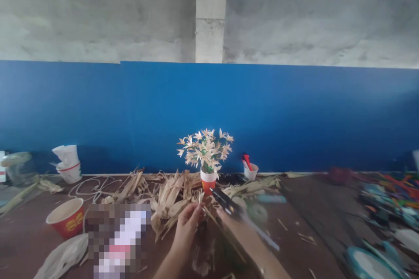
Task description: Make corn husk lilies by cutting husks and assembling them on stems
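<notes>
My left hand (187, 223) is closed, pinching a small pale piece of dried husk (200, 198) between thumb and fingers. My right hand (233, 226) grips a black glue gun (225, 202), its nozzle pointing up and left, close to the held piece. A translucent glue stick (266, 239) seems to jut from the gun's rear. Just beyond both hands, a red and white paper cup (208, 179) holds a bunch of pale star-shaped flowers (206, 150) with green stems. Dried corn husks (173, 196) lie heaped left of the cup.
At left stand a wide red paper tub (66, 218), a white cup with crumpled paper (69, 170) and a looped white cord (93, 187). A small white cup (250, 171) holds a red-handled tool. Colourful clutter (389, 200) covers the right side. A blue panel (147, 113) rises behind.
</notes>
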{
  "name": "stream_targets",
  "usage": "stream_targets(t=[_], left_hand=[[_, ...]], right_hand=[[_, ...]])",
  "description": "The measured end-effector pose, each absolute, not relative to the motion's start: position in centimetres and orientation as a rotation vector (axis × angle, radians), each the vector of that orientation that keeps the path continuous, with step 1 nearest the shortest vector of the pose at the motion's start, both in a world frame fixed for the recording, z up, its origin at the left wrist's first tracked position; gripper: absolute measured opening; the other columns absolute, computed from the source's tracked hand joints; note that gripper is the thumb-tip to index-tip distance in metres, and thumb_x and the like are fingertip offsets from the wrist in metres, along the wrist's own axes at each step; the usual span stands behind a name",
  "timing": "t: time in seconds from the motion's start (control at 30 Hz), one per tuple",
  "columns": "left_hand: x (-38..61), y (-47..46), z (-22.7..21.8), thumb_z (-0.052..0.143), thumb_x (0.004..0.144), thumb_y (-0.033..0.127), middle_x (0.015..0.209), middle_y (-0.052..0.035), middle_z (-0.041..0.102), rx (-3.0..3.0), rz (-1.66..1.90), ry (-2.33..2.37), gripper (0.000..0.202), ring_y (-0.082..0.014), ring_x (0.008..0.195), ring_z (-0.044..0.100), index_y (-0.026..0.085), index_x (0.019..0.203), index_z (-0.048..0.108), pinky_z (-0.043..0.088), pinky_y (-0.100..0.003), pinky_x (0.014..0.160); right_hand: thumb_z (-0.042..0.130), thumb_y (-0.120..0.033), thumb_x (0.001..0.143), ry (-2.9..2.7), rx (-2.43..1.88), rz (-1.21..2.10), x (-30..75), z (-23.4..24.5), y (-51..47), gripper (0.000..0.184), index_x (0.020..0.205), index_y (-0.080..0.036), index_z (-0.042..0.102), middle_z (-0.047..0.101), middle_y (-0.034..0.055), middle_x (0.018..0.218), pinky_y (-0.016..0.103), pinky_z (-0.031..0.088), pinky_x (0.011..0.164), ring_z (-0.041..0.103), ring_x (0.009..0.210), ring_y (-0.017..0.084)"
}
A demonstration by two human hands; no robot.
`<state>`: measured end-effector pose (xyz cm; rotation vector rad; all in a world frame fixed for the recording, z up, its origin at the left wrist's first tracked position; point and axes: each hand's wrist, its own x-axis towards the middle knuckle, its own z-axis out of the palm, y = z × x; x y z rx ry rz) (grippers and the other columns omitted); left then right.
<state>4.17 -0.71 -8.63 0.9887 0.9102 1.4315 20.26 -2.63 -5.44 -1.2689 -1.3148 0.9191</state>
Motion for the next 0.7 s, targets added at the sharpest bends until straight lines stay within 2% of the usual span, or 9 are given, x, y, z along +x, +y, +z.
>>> stream_targets(t=[0.07,0.13,0.27,0.4,0.53,0.7], left_hand=[[4.2,-0.8,-8.8,0.072,0.064,0.053,0.06,0.0009,0.06,1.056,1.422,0.901,0.039,-0.0125,0.059,0.054,0.015,0.075,0.07,0.043,-0.022,0.059],[4.3,-0.9,-9.0,0.068,0.07,0.05,0.064,-0.0001,0.062,1.135,1.402,0.897,0.036,-0.014,0.064,0.056,0.015,0.076,0.07,0.044,-0.023,0.064],[4.4,-1.2,-9.2,0.064,0.076,0.045,0.071,-0.0034,0.066,1.288,1.375,0.894,0.031,-0.0177,0.074,0.059,0.015,0.081,0.072,0.045,-0.026,0.072],[4.6,-1.3,-8.9,0.065,0.075,0.043,0.068,-0.0046,0.066,1.344,1.383,0.98,0.03,-0.018,0.069,0.058,0.014,0.076,0.071,0.045,-0.026,0.067],[4.7,-1.6,-8.5,0.069,0.07,0.04,0.069,-0.0043,0.068,1.326,1.436,1.053,0.029,-0.0176,0.066,0.058,0.014,0.082,0.07,0.045,-0.025,0.062],[4.6,-2.0,-8.1,0.067,0.072,0.036,0.073,-0.006,0.071,1.379,1.482,1.164,0.022,-0.0195,0.069,0.061,0.015,0.076,0.072,0.046,-0.027,0.066]], right_hand=[[0.064,-0.046,0.069,-1.273,-1.287,0.95,19.2,-5.3,-2.2,0.027,0.077,-0.021,0.06,0.063,0.0011,0.063,0.033,0.052,0.06,0.061,0.062,0.022],[0.066,-0.045,0.068,-1.24,-1.307,0.96,18.4,-5.0,-1.6,0.026,0.072,-0.021,0.057,0.058,-0.0012,0.056,0.032,0.05,0.055,0.059,0.056,0.019],[0.07,-0.037,0.061,-1.196,-1.233,0.825,16.7,-5.5,-0.7,0.024,0.073,-0.021,0.055,0.061,0.0007,0.064,0.031,0.051,0.059,0.059,0.061,0.02],[0.065,-0.029,0.066,-1.193,-1.153,0.793,15.9,-6.7,-0.2,0.02,0.08,-0.02,0.054,0.063,0.003,0.071,0.032,0.052,0.069,0.062,0.068,0.021],[0.064,-0.026,0.066,-1.19,-1.174,0.774,16.3,-7.3,-0.1,0.017,0.079,-0.02,0.054,0.064,0.0025,0.07,0.032,0.052,0.068,0.062,0.067,0.021],[0.062,-0.024,0.068,-1.223,-1.156,0.719,16.2,-6.9,-0.7,0.012,0.077,-0.019,0.057,0.064,0.0018,0.069,0.03,0.052,0.067,0.063,0.067,0.019]])
